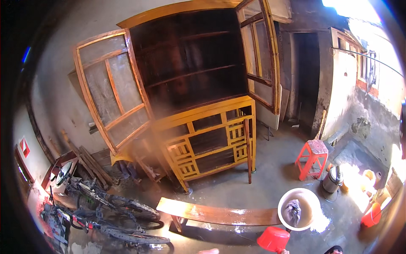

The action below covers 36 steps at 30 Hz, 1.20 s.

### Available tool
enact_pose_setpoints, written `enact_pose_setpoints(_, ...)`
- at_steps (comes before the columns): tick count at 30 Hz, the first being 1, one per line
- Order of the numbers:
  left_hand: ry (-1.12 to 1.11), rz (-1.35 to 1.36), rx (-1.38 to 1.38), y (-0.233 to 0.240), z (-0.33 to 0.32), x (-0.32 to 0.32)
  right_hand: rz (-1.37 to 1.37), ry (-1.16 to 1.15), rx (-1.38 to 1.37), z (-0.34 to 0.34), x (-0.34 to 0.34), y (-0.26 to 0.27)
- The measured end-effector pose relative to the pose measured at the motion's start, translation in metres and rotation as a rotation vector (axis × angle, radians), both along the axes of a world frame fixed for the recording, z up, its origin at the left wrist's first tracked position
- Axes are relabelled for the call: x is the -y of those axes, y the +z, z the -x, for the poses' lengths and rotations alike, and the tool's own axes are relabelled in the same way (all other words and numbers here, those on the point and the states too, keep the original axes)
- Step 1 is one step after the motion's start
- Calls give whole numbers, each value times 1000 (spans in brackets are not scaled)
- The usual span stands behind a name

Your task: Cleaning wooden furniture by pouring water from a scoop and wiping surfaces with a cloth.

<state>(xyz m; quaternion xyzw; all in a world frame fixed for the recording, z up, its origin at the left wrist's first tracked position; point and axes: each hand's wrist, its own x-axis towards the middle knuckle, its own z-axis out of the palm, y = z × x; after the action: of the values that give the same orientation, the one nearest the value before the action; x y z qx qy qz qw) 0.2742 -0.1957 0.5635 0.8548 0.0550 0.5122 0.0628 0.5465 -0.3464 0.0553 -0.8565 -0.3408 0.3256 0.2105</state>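
At the bottom edge, my right hand [284, 251] holds the handle of a red plastic dipper [273, 238]; only a few fingers show. Further left, a fingertip or two of my left hand [209, 251] show, the rest cut off. Just above the dipper, a white basin [312, 211] holds cloudy water and a wet grey cloth [292, 212]. The basin is at the right end of a wet wooden bench [219, 214]. Beyond the bench stands a yellow wooden cabinet [207, 149], its glazed left door [111, 89] and right door [260, 57] swung wide, with dark shelves inside.
Bicycles [127, 233] stand at the lower left, near leaning wood planks [92, 165]. A wooden stick [248, 152] leans on the cabinet front. On the right are a red plastic stool [312, 158], a metal kettle or flask [332, 180] with a cord, and a red bucket [371, 215]. The floor is wet.
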Motion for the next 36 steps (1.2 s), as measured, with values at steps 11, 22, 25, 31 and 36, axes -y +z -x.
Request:
enact_pose_setpoints(11,-419,295,241,8,-40,0,-74,58,35,-8,7,-48)
enact_pose_setpoints(22,-1145,377,57,9,-70,-15,148,-63,13,6,26,-48)
enact_pose_setpoints(25,-1200,315,-103,9,-91,-27,165,-105,-45,-2,29,-49)
enact_pose_setpoints(31,-979,180,-364,-29,-92,-20,187,-151,-145,-3,20,-30)
enact_pose_setpoints(36,-148,927,-434,-190,-50,-83,184,-187,-207,-8,21,-31)
